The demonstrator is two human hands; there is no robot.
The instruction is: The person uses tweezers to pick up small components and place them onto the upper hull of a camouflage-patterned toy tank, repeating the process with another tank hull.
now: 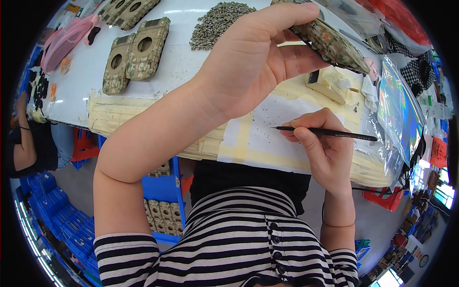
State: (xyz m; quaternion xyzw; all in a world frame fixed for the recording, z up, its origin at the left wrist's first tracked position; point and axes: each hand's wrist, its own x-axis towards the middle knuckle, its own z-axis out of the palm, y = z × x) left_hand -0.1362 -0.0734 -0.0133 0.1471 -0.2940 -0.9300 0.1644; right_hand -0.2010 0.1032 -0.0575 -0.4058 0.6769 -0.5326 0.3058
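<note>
My left hand (248, 62) is raised over the table, its fingers closed around a camouflage model tank hull (330, 44) tilted at the upper right. A small red mark shows on the hull's side. Lower down, my right hand (330, 150) pinches a fine black paintbrush (351, 135) between thumb and fingers. The brush's thin tip points left, over a white sheet (246, 146) scattered with tiny dark specks. Whether the tip touches the sheet I cannot tell. Just beyond my right hand sits a cream-coloured block (330, 88) with a white capped piece on it.
Several camouflage hulls (146, 45) lie at the far left, beside a heap of small parts (222, 21). A pink mesh item (69, 40) is at the left edge. Clear plastic bags (399, 105) crowd the right. Another person (28, 143) sits at left; blue bins (62, 210) stand below.
</note>
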